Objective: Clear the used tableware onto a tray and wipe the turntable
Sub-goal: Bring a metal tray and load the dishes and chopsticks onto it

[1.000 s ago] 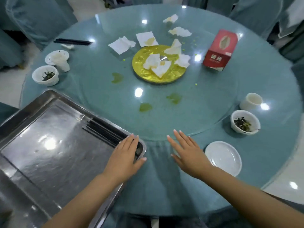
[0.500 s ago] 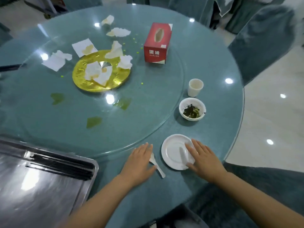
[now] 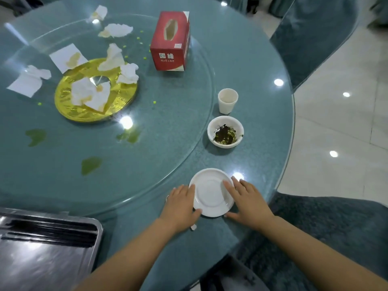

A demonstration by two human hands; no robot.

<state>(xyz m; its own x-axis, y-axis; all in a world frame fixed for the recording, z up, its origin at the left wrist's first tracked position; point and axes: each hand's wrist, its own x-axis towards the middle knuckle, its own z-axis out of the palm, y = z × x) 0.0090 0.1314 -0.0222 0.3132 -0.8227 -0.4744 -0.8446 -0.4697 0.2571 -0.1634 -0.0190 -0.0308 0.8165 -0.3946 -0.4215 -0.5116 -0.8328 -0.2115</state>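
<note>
Two hands flanking white saucer (image 3: 212, 193) at near table edge: left hand (image 3: 180, 206) flat-fingered against its left rim, right hand (image 3: 247, 199) fingers straight over its right rim. Neither gripping yet. Beyond saucer: bowl (image 3: 225, 131) with dark leaf residue, then paper cup (image 3: 227, 101). Left of saucer: steel tray (image 3: 50, 257). Step judged: clearing tableware, lifting saucer. Next: firm two-sided hold, carry leftward to tray.
</note>
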